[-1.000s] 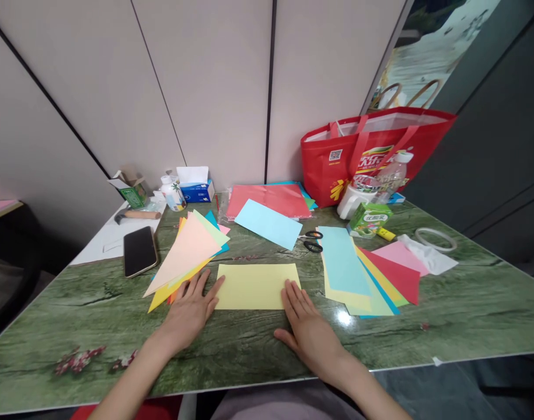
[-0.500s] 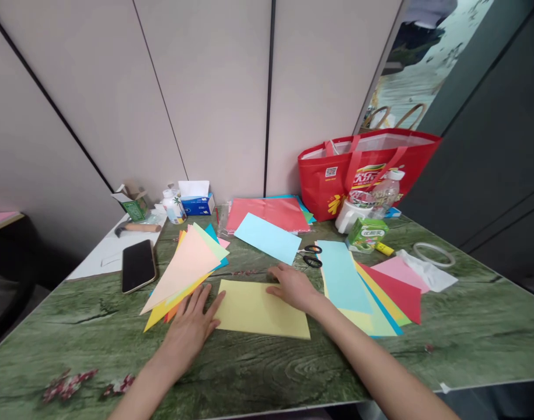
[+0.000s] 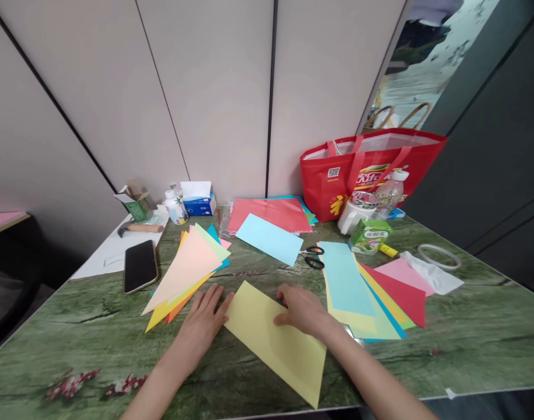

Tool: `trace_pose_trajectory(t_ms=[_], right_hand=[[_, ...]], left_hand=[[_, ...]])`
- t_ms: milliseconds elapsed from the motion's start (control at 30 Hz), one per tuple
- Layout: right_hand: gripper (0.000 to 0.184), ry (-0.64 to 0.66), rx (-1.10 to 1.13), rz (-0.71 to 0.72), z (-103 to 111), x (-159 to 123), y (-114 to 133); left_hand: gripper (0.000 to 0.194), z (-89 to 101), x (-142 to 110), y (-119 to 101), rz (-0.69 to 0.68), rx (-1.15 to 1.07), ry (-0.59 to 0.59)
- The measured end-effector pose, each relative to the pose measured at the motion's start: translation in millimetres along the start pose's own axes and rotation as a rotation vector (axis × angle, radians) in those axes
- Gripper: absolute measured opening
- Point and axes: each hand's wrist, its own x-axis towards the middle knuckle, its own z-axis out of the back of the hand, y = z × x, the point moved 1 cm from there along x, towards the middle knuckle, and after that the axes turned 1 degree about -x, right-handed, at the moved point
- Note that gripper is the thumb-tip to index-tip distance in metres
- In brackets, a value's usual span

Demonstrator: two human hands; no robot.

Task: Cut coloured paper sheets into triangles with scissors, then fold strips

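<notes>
A pale yellow sheet of paper [image 3: 271,344] lies slanted on the table in front of me, its near right corner close to the table edge. My left hand [image 3: 206,318] rests palm down with fingers spread, thumb and index fingertips at the sheet's left end. Across the far edge of the sheet lies my right hand [image 3: 302,310], thumb on the paper and the other fingers curving past the edge, apart from the thumb. Left of my hands is a fanned pile of coloured paper [image 3: 186,268]. Another fanned pile [image 3: 348,280] is on the right, partly behind my right forearm.
Black-handled scissors [image 3: 314,256] lie partly under a light blue sheet [image 3: 269,238]. Behind are red paper [image 3: 271,214] and a red bag [image 3: 332,186]. A phone [image 3: 140,265] and a hammer [image 3: 142,228] lie left. A green box [image 3: 369,236], mug and bottle stand right.
The yellow sheet has turned clockwise, its right end swinging toward me. Both hands have shifted slightly right and nearer with it. A small shiny object now shows beside my right forearm.
</notes>
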Motion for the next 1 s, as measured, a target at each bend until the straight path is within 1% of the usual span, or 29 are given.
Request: trace_pose_trajectory(t_ms=[67,133,200,300,333,367,400,467,500,533,600,667,700,733,767,867,900,933,1000], right_hand=[[0.03,0.001,-0.007,-0.023,1,-9,5],[0.029,-0.013,-0.009,-0.048,1,-18,9],[0.034,-0.012,0.01,-0.064,-1,-26,13],[0.047,0.005,0.077,-0.057,-7,-35,14],[0.049,0.008,0.103,-0.047,-9,-37,12],[0.045,0.006,0.128,-0.032,-11,-38,10],[0.036,0.0,0.153,-0.011,-11,-38,7],[0.008,-0.028,0.2,0.047,-8,-36,0],[0.006,-0.05,0.219,0.077,-4,-33,-3],[0.014,-0.087,0.25,0.107,1,-30,-5],[0.017,-0.212,0.358,0.162,15,-25,-7],[0.015,-0.444,0.619,0.256,30,-22,-4],[0.014,-0.521,0.705,0.297,36,-22,0],[0.012,-0.57,0.764,0.335,42,-23,4],[0.011,-0.58,0.799,0.366,46,-24,9],[0.012,-0.541,0.883,0.458,52,-32,25],[0.013,-0.517,0.878,0.517,51,-34,29],[0.016,-0.482,0.835,0.584,49,-35,32],[0.025,-0.399,0.631,0.701,40,-34,38]], left_hand=[[0.046,-0.9,-1,-3,-0.045,0.002,-0.028],[0.055,-1.2,-1,-7,-0.094,0.001,-0.062],[0.064,0.4,-1,-11,-0.135,-0.017,-0.086],[0.064,7.5,-1,-16,-0.176,-0.07,-0.117],[0.064,10.7,0,-18,-0.187,-0.094,-0.133],[0.063,14.2,1,-20,-0.196,-0.128,-0.159],[0.061,17.9,2,-22,-0.197,-0.185,-0.197],[0.049,25.9,7,-25,-0.166,-0.341,-0.308],[0.041,30.3,11,-27,-0.13,-0.431,-0.37],[0.033,34.8,16,-28,-0.093,-0.486,-0.419],[0.027,45.1,27,-32,-0.027,-0.543,-0.478],[0.027,56.3,41,-36,0.033,-0.605,-0.512],[0.032,61.7,48,-39,0.069,-0.654,-0.516],[0.038,66.2,54,-41,0.121,-0.79,-0.521],[0.047,69.8,60,-43,0.152,-0.928,-0.523],[0.067,73.3,71,-46,0.213,-1.46,-0.574],[0.07,71.9,73,-46,0.255,-1.663,-0.577],[0.072,69.7,74,-45,0.305,-1.846,-0.559],[0.072,64.4,72,-40,0.421,-2.088,-0.475]])
